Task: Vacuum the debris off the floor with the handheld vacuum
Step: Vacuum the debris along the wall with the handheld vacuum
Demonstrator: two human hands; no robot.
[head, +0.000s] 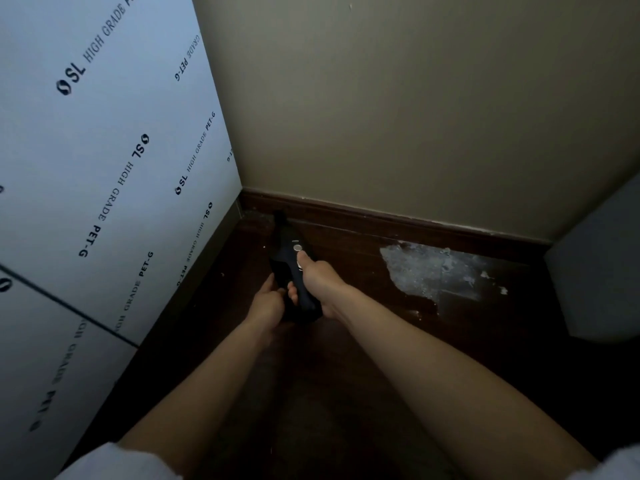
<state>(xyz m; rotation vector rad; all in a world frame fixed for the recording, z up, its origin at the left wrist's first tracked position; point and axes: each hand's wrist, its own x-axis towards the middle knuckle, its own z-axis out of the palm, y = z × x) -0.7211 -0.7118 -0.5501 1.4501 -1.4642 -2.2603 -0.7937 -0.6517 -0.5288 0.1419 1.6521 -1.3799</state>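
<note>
In the corner where the film-covered panel [104, 161] meets the beige wall [398, 109], you hold the handheld vacuum [291, 265] low over the dark wooden floor [346, 358], its narrow nozzle [280, 218] pointing into the corner near the brown baseboard [381, 214]. Whether the nozzle tip touches the floor is lost in the dim light. Your right hand [320, 282] wraps the vacuum's black body from the right side, its grip curled round the handle, and your thumb [304, 257] lies along the top just behind the round silver button [297, 248]. Your left hand [268, 301] sits against the vacuum's left rear side, its fingers curled at the body there; its grip appears to pinch the lower part of the casing, though the exact contact is hard to read. A dusty patch of debris [258, 216] lies in the corner beside the nozzle. Well to the right, a large pale scuffed patch [429, 271] with white flecks spreads across the floor beside the baseboard. A grey rounded object [602, 271] stands at the right edge. The panel carries printed lettering reading "SL HIGH GRADE PET-G". White sleeves [117, 462] show at the bottom.
</note>
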